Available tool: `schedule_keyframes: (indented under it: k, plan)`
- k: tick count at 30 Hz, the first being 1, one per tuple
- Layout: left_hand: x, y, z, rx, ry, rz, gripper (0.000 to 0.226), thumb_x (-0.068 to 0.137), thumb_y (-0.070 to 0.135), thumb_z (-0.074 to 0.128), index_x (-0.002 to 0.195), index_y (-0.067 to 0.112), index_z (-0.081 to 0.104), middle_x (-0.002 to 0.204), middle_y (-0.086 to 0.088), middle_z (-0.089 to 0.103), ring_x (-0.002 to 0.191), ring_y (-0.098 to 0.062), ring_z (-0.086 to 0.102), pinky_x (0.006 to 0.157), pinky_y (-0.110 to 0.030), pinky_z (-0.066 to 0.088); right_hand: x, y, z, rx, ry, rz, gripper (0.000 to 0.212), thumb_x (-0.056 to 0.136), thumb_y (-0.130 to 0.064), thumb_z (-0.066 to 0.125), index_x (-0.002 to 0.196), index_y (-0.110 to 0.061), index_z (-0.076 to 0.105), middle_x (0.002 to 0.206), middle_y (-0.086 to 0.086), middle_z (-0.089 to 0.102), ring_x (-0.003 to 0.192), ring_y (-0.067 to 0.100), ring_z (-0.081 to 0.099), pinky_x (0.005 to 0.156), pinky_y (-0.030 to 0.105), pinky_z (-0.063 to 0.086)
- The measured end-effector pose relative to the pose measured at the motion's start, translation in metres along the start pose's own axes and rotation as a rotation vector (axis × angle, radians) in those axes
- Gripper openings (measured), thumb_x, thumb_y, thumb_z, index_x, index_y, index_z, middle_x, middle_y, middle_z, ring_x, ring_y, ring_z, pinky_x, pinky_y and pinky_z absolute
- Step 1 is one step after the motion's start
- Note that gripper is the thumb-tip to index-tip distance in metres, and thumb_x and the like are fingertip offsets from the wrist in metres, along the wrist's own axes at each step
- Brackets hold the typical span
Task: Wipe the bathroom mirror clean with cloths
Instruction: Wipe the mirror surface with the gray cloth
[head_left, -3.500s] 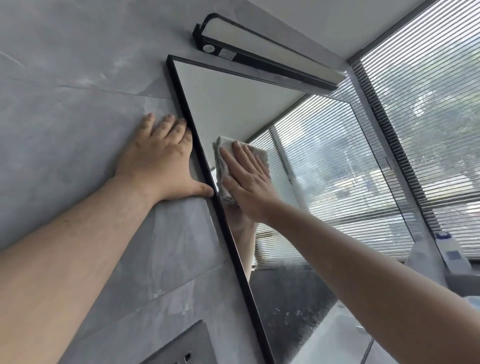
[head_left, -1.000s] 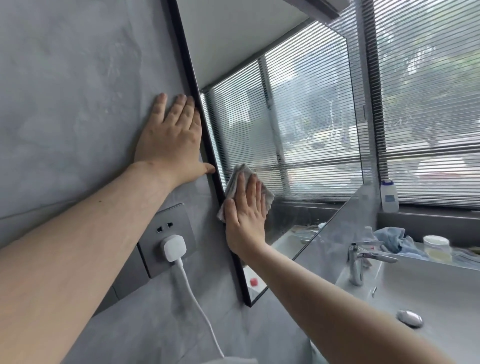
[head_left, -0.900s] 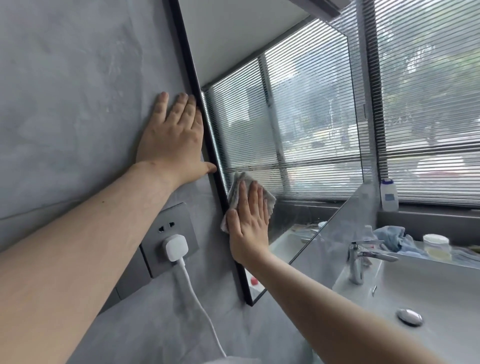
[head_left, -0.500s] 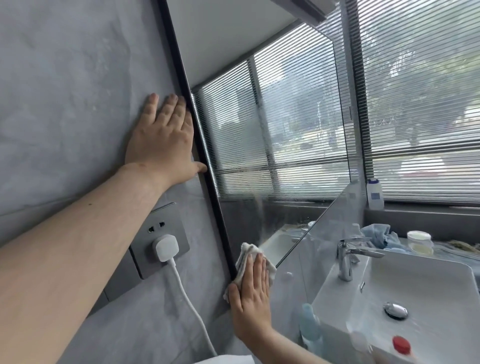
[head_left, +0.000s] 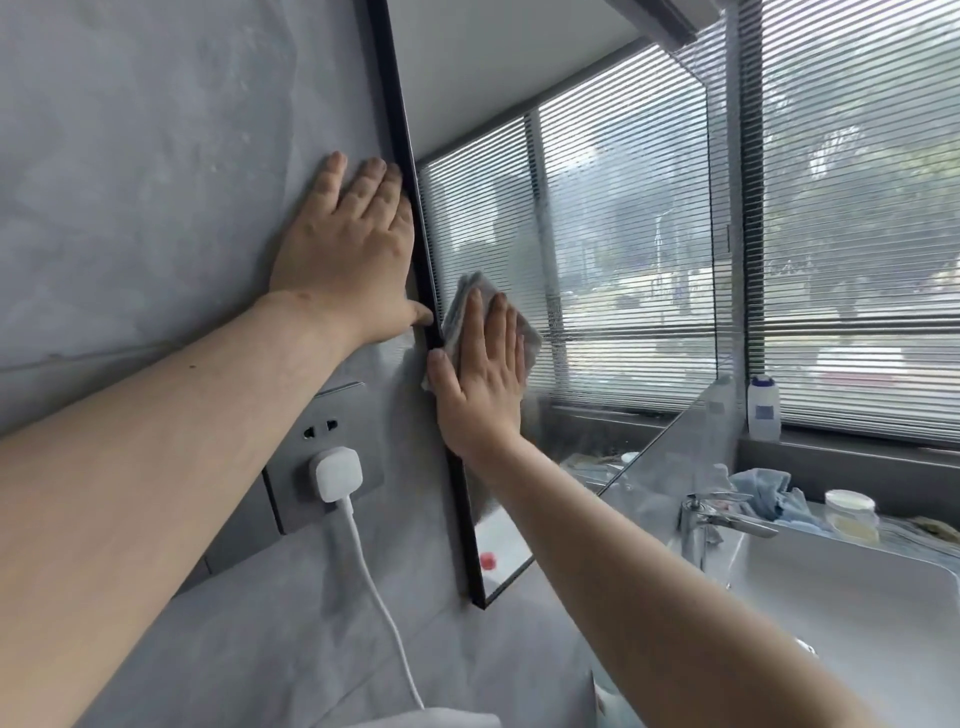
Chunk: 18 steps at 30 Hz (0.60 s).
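My right hand (head_left: 480, 374) presses a grey cloth (head_left: 470, 312) flat-fingered against the mirror (head_left: 597, 249), just inside its black frame (head_left: 415, 249). My left hand (head_left: 348, 254) lies open, holding nothing, on the wall (head_left: 156, 156) beside that frame, thumb touching it.

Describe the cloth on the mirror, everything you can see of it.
The cloth is a small, pale grey-white rag, soft and crumpled, seemingly folded. It lies flat against the glass of the mirror, close beside the black frame. The right hand presses it with straight fingers and covers its middle, so only its top, its right edge and a lower corner show.
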<state>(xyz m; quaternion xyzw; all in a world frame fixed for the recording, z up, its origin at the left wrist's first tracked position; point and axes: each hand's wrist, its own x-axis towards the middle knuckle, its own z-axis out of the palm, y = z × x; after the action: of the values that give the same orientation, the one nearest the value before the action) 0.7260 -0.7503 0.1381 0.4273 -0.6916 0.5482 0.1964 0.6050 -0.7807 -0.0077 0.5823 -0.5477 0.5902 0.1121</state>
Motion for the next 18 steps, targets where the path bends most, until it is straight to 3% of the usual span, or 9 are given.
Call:
schedule_keyframes:
  k: [5, 10, 14, 18]
  plan:
    - [0.000, 0.001, 0.001, 0.030, -0.008, -0.003, 0.120, 0.073, 0.085, 0.046, 0.155, 0.002, 0.018, 0.165, -0.015, 0.014, 0.154, -0.028, 0.008, 0.124, -0.051, -0.001, 0.008, 0.020, -0.005, 0.040, -0.050, -0.044, 0.078, 0.086, -0.061, 0.014, 0.154, -0.035, -0.012, 0.165, -0.003, -0.017, 0.149, 0.008, -0.023, 0.120, 0.033, -0.017]
    - [-0.001, 0.001, 0.000, 0.038, -0.009, -0.004, 0.121, 0.073, 0.087, 0.044, 0.155, 0.002, 0.018, 0.165, -0.016, 0.014, 0.154, -0.028, 0.007, 0.124, -0.052, 0.000, -0.039, 0.071, 0.008, 0.105, -0.083, 0.178, 0.076, 0.083, -0.066, 0.011, 0.147, -0.040, -0.020, 0.162, -0.009, -0.023, 0.145, -0.001, -0.028, 0.118, 0.026, -0.022]
    - [-0.002, 0.001, 0.000, 0.032, -0.009, -0.004, 0.120, 0.074, 0.086, 0.044, 0.155, 0.003, 0.018, 0.165, -0.015, 0.013, 0.154, -0.027, 0.007, 0.124, -0.051, 0.000, -0.103, 0.114, 0.026, 0.175, -0.099, 0.346, 0.079, 0.085, -0.067, 0.013, 0.151, -0.036, -0.017, 0.162, -0.013, -0.024, 0.143, -0.006, -0.028, 0.122, 0.037, -0.012]
    - [-0.002, 0.002, -0.001, 0.023, -0.011, -0.006, 0.119, 0.074, 0.086, 0.044, 0.155, 0.003, 0.018, 0.165, -0.014, 0.013, 0.154, -0.027, 0.007, 0.124, -0.050, 0.000, -0.127, 0.134, 0.031, 0.186, -0.115, 0.390, 0.081, 0.084, -0.067, 0.014, 0.152, -0.035, -0.016, 0.163, -0.014, -0.021, 0.144, -0.006, -0.025, 0.123, 0.036, -0.012]
